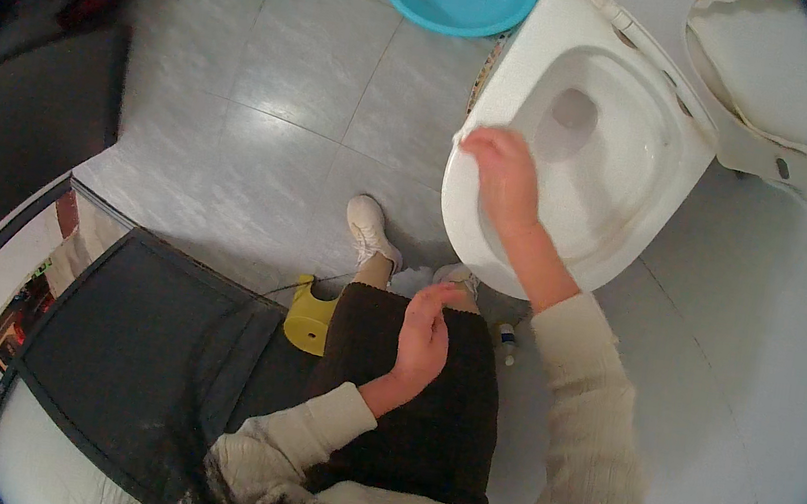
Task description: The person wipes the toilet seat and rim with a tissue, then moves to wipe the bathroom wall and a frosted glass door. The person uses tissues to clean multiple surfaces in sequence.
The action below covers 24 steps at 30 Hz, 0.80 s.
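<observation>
One toilet [460, 204], bowl exposed, is taken as landmark and is the thing being worked at. Right hand [505, 179]: over the toilet's near-left rim, fingers bent and pointing outward at its edge; contact unconfirmed. A small white patch shows at the fingertips; cannot tell whether it is held material or part of the rim. Left hand [422, 343]: clear of the toilet on its near side, above the dark skirt [403, 423], fingers half bent and close together, nothing visible in them; inner side hidden.

Risks, as judged:

1. Slip. A wet, smooth rim could send the right hand into the bowl; the left hand is not bracing.
2. Drop. Any small item under the right fingers could fall inward, the rim being narrow and rounded.
3. Sleeve. The pale right cuff [562, 317] lies just beside the toilet's near end; a deeper reach could soil it.
4. Feet. A yellow plastic object [309, 326] and a small white bottle [507, 345] sit near the toilet's near end; a careless step could knock either.
</observation>
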Motion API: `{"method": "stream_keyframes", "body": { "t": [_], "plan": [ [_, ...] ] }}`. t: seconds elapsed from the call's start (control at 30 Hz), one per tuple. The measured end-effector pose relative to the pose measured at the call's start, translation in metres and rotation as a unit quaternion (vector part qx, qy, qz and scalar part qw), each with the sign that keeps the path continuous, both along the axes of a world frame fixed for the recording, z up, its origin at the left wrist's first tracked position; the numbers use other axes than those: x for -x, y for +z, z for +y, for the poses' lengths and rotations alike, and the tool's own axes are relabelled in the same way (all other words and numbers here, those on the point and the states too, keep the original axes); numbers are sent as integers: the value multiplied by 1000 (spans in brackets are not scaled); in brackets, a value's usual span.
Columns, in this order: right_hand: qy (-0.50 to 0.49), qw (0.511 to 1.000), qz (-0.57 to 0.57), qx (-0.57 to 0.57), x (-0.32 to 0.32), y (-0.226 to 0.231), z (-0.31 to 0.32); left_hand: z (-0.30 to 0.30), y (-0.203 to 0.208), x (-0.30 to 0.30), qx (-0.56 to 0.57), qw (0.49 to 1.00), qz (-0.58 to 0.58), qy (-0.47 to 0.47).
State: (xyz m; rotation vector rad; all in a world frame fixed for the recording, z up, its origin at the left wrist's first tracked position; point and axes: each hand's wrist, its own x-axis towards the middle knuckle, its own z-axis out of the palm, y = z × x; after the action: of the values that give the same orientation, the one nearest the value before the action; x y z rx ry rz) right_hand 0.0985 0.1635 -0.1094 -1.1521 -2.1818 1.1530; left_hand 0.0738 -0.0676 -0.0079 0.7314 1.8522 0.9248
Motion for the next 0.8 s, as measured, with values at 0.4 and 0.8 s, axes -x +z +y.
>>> {"method": "stream_keyframes", "body": {
  "t": [0.4,0.8],
  "plan": [
    [284,953,-103,27,-163,19,-104,8,9,-19,15,1000,-13,-6],
    [-210,958,-119,-158,-193,48,96,77,11,-19,-35,997,-19,-66]
  ]
}}
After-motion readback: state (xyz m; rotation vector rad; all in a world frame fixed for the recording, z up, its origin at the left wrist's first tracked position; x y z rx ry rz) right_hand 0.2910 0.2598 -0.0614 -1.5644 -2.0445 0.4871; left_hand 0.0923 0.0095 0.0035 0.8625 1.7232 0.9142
